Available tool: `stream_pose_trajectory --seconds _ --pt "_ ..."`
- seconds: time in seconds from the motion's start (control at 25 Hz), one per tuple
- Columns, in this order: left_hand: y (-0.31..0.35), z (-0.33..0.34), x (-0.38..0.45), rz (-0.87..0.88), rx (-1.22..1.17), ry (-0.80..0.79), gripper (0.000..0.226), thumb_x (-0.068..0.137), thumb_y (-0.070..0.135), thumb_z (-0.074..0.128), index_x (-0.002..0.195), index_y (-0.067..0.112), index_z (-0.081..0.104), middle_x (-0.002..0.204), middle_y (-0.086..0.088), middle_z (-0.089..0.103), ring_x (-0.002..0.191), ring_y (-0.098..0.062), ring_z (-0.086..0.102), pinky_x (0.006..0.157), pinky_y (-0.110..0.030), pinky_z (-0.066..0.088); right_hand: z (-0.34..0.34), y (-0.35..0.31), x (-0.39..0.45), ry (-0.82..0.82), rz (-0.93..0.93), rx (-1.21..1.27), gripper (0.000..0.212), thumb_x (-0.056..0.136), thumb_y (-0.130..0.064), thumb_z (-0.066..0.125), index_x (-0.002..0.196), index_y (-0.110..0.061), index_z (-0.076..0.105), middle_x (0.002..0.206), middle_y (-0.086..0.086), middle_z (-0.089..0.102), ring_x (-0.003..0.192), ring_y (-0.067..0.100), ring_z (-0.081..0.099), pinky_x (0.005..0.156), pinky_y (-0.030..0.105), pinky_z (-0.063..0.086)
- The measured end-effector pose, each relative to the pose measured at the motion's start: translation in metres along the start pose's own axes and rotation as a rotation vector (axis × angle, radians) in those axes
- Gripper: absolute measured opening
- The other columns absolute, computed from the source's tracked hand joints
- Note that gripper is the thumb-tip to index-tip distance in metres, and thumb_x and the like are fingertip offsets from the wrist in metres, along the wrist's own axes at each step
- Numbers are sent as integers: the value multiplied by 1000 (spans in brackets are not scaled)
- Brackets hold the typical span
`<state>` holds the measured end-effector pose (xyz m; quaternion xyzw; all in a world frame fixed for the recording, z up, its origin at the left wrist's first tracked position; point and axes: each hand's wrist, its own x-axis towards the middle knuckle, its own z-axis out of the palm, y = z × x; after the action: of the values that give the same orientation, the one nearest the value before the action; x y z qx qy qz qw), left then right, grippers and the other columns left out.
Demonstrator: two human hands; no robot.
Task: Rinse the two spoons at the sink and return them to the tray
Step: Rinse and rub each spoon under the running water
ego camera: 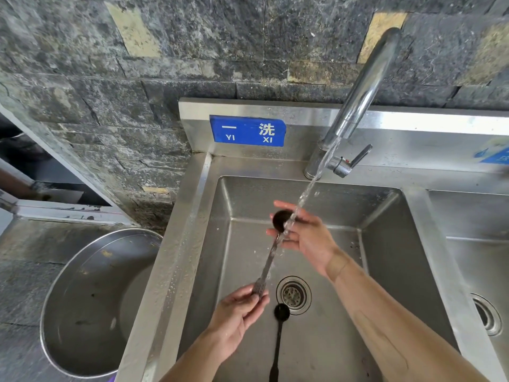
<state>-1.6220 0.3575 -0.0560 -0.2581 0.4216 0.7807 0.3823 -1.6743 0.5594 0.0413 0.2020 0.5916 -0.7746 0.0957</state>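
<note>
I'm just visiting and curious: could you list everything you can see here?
spoons: 2, dark; one held under the water, one lying in the basin by the drain
sink basin: 1, steel, centre
second basin: 1, steel, right edge
faucet: 1, chrome, running, behind the basin
drain strainer: 1, metal, basin floor
blue sign: 1, backsplash
metal bowl: 1, steel, left of the sink
stone wall: grey, behind
left hand: grips the spoon handle
right hand: at the spoon bowl

Second spoon (277,346) handle end cut by bottom edge; right basin (479,271) cropped at frame edge.
</note>
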Motion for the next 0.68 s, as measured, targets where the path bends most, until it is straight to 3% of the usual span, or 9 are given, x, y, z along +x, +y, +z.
stream_pose_trajectory --seconds 0.16,0.36,0.52,0.6,0.68 --pt "28 36 9 35 -38 -83 34 87 -17 49 114 -5 65 111 -24 70 95 -29 72 81 -31 60 -10 -44 7 -11 -92 25 44 98 6 42 121 -24 63 129 19 63 85 24 76 77 34 61" --pt "38 62 14 65 -45 -160 30 86 -16 52 110 -6 68 106 -22 73 93 -28 73 77 -30 61 -24 -64 7 26 -164 97 35 99 -1 48 128 -16 59 111 13 70 89 27 75 89 38 59" --pt "12 46 10 19 -18 -129 30 85 -15 53 107 -4 70 107 -20 73 95 -27 73 87 -33 58 -21 -33 0 67 -126 90 33 99 1 47 128 -14 57 121 22 66 102 40 69 79 33 62" --pt "-8 23 5 -25 44 -114 29 85 -13 53 98 0 75 106 -18 73 98 -26 71 91 -34 57 -17 -1 -6 17 -43 56 35 99 2 48 128 -15 57 127 24 64 110 44 66 85 39 59" --pt "-26 -1 1 -96 100 -58 29 84 -14 53 95 1 76 106 -19 74 103 -29 70 94 -37 53 -14 30 -11 -56 50 18 43 97 3 50 136 -14 54 128 18 65 107 36 69 91 41 58"
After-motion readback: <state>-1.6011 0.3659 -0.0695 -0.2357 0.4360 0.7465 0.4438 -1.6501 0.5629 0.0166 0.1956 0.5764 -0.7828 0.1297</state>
